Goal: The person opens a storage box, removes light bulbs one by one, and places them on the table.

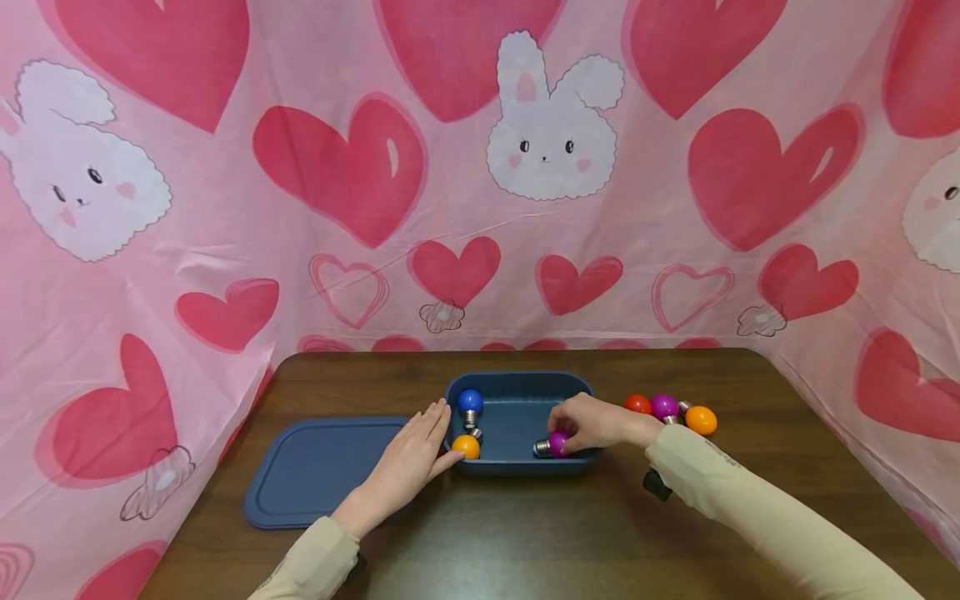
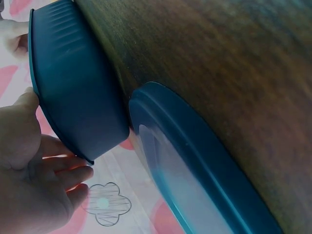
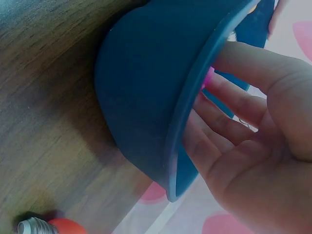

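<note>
Evidently, the dark blue lid [image 1: 315, 471] is lying flat on the left part of the table [image 1: 517, 537], beside the box [image 1: 510, 468], leaving the box's top uncovered for access. Next to the right, the left hand [image 1: 408, 458] is spreading its fingers fairly straight against the box's left end, the thumb touching the rim; it is gripping no bulb, and is probably bracing the light box against sliding.

Inside the box, on its left side, a blue bulb [image 1: 470, 402] is lying farther off, its metal base pointing near, while an orange bulb [image 1: 467, 447] is sitting in the near left corner with its base pointing far, so both are fitting along that short wall; whether the bases are touching, I cannot tell.

Towards the near right corner, a purple bulb [image 1: 557, 442] is pointing its base left. The right hand [image 1: 596, 421] is reaching over the right wall and pinching it by the coloured globe, presumably because the globe is facing that hand. Whether the bulb is resting on the floor is unclear.

Farther right, outside the box, a red bulb [image 1: 637, 404], a second purple bulb [image 1: 663, 406] and another orange bulb [image 1: 702, 421] are lying clustered, conveniently on the right hand's side.
</note>
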{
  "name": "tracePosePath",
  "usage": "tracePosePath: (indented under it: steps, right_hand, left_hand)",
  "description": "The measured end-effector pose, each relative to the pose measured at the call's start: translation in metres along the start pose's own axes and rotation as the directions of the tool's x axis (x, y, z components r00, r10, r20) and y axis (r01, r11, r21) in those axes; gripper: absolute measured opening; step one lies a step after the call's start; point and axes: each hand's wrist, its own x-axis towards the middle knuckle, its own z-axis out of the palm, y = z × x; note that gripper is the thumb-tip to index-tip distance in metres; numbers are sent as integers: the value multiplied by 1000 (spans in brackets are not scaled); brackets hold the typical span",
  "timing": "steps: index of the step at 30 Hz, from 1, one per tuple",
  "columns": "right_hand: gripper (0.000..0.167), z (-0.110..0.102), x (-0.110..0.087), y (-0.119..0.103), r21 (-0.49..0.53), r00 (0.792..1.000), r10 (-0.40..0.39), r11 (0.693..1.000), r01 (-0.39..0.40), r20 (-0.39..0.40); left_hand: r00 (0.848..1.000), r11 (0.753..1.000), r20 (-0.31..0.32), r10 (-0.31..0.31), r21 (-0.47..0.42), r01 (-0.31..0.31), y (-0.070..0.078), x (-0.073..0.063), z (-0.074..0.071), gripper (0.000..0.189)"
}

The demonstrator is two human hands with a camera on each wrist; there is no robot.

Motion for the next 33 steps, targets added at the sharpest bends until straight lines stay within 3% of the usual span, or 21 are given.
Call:
tracePosePath:
  steps: [8,33]
  right_hand:
    - [23,-1,3,1,-19,999,11,1000,-12,-37]
    - [22,7,5,0,-14,999,30,999,-31,-43]
  left_hand:
    - [1000,1000,2,-4,-11,4,0,0,-1,70]
    - [1000,1000,0,-3,-11,3,-1,-1,2,71]
